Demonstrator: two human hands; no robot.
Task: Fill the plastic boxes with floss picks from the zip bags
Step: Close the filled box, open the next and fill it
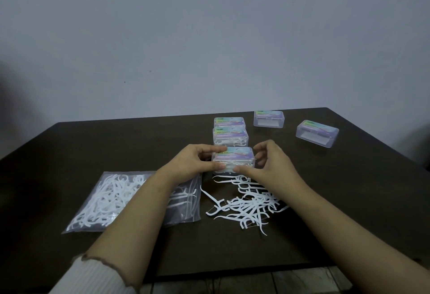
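On the dark table (69,154), the left hand (197,161) and right hand (267,165) grip the nearest plastic box (233,157), fingers and thumbs curled on its ends. Loose floss picks (246,203) lie just before it; a zip bag (102,200) lies left.

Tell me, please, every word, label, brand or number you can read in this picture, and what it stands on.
Nothing can be read for certain.
Held box: label has a dark line of print, too blurred to read.
Two boxes behind it: same label, blurred.
Two boxes at the right: same label, too small.
Zip bags: no print visible.
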